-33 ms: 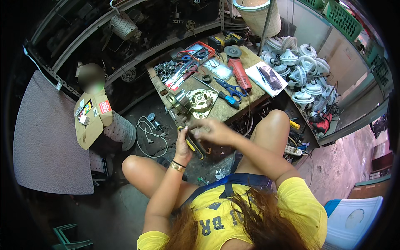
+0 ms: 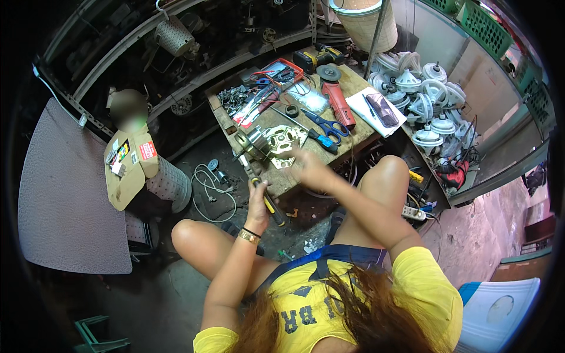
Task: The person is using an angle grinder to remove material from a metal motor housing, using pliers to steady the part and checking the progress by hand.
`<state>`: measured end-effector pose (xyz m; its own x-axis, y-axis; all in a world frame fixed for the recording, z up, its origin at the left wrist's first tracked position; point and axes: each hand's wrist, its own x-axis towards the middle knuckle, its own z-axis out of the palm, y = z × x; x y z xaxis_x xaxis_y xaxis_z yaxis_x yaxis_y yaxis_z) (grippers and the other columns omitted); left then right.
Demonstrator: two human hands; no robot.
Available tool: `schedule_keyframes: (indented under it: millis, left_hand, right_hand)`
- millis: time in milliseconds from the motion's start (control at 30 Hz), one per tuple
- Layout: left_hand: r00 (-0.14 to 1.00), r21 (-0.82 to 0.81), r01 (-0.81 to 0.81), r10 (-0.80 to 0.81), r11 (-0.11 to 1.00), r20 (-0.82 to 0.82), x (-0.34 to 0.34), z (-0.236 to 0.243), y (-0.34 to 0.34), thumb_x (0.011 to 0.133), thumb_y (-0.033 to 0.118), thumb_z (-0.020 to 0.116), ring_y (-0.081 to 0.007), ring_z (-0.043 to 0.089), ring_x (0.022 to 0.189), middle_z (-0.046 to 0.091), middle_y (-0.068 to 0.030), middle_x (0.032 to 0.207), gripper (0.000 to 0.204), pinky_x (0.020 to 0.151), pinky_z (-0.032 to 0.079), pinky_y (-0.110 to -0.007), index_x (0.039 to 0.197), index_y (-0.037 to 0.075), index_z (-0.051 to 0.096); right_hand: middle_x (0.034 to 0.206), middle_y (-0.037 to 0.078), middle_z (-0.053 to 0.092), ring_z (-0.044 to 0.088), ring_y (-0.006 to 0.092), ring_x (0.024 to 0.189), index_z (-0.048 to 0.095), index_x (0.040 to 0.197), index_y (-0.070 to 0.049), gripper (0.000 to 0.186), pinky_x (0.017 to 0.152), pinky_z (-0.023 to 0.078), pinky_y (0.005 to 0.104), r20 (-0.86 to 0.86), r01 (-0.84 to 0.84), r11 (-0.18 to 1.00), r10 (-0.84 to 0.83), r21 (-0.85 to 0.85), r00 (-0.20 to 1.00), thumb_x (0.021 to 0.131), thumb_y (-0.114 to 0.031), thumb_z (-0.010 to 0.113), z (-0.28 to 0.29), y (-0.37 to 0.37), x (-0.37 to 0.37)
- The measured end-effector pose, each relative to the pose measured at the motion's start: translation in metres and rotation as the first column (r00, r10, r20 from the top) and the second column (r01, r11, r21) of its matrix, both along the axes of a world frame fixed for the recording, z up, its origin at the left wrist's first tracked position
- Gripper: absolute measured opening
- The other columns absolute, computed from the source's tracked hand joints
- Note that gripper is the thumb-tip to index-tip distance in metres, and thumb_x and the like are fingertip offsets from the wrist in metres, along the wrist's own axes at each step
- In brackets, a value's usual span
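My left hand (image 2: 257, 203) is wrapped around a long tool with a yellow-and-black handle (image 2: 272, 207). The tool's metal end points up and away, toward a round metal motor-like part (image 2: 254, 141) at the near left edge of the wooden worktable (image 2: 347, 143). Whether that end touches the part, I cannot tell. Beside it lies a brass-coloured plate with cut-out holes (image 2: 285, 140). My right hand (image 2: 307, 169), smeared by motion, hovers at the table's near edge just below the plate; its fingers are unclear.
Blue-handled scissors (image 2: 329, 126), a blue-and-black tool (image 2: 322, 141), a red angle grinder (image 2: 339, 106), a yellow-and-black drill (image 2: 318, 57) and a pile of screws (image 2: 235, 101) crowd the table. White plastic parts (image 2: 432, 109) are heaped at right. A corded piece (image 2: 215, 170) lies on the floor.
My right hand has moved away from the tool and my left hand, to the right and up toward the plate. My left hand keeps its hold, and the tool's angle has shifted slightly.
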<state>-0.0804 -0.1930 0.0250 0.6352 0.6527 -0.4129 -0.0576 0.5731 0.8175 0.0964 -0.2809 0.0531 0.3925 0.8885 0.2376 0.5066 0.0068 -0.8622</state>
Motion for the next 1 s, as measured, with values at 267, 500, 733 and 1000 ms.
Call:
schedule_keyframes:
  millis: [267,500,733,1000]
  left_hand:
    - [0.757,0.782,0.617,0.202,0.091,-0.621,0.005,-0.015,-0.009,0.07,0.013,0.065,-0.0369,0.048,0.106,0.045,-0.0192,0.114,0.066,0.086,0.041,-0.046,0.132,0.007,0.042]
    - [0.754,0.659,0.65,0.211,-0.379,-0.622,0.03,-0.023,0.016,0.07,0.016,0.067,-0.0281,0.047,0.101,0.049,-0.0108,0.11,0.062,0.081,0.036,-0.041,0.129,0.013,0.048]
    - [0.726,0.647,0.675,0.162,-0.354,-0.668,0.016,-0.025,0.033,0.076,0.022,0.064,-0.0262,0.045,0.11,0.048,-0.0093,0.116,0.057,0.089,0.032,-0.045,0.13,0.014,0.047]
    - [0.912,0.905,0.4,-0.033,-0.145,-0.408,0.054,0.001,0.0,0.081,0.037,0.068,-0.031,0.038,0.125,0.043,-0.0167,0.128,0.069,0.102,0.028,-0.046,0.134,0.003,0.039]
  right_hand:
    - [0.126,0.019,0.053,0.054,0.0371,0.116,0.043,0.128,-0.005,0.076,0.09,0.049,0.0496,0.519,0.811,0.403,-0.625,-0.425,0.583,0.074,-0.046,0.077,-0.007,0.042,0.214]
    - [0.12,0.016,0.062,0.062,0.0317,0.109,0.048,0.125,-0.005,0.077,0.088,0.051,0.0429,0.479,0.751,0.397,-0.59,-0.528,0.649,0.068,-0.048,0.079,-0.039,0.054,0.235]
    - [0.115,0.021,0.063,0.062,0.0359,0.105,0.048,0.124,-0.006,0.073,0.089,0.049,0.0447,0.376,0.737,0.52,-0.639,-0.433,0.671,0.069,-0.047,0.073,-0.02,0.025,0.25]
    - [0.098,0.013,0.06,0.065,0.02,0.073,0.036,0.132,-0.004,0.069,0.06,0.056,0.0332,-0.557,0.364,0.911,-0.202,0.195,0.806,0.078,-0.027,0.072,0.04,-0.008,0.183]
